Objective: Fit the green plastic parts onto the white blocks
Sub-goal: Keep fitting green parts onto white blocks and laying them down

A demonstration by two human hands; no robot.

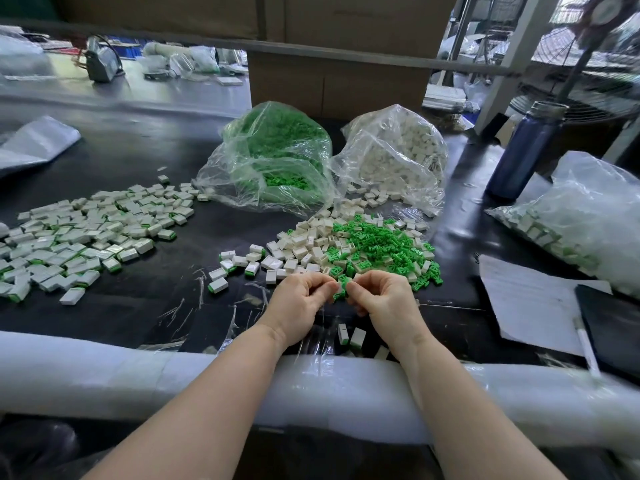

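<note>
My left hand (300, 299) and my right hand (383, 296) meet just in front of a mixed heap of loose white blocks (304, 244) and green plastic parts (379, 244). Between the fingertips of both hands sits a green part (341, 287); both hands pinch it with curled fingers. Whether a white block is hidden inside my left hand I cannot tell. A wide spread of fitted blocks (83, 237), white with a green edge, covers the left of the black table (145, 306). A few fitted blocks (349, 336) lie under my wrists.
At the back stand an open bag of green parts (277, 157) and a bag of white blocks (398, 157). A blue bottle (523, 150), a bag of fitted blocks (581, 216), paper (530, 299), a pen (585, 344) and a dark tablet (613, 330) fill the right. White foam padding (104, 372) lines the near edge.
</note>
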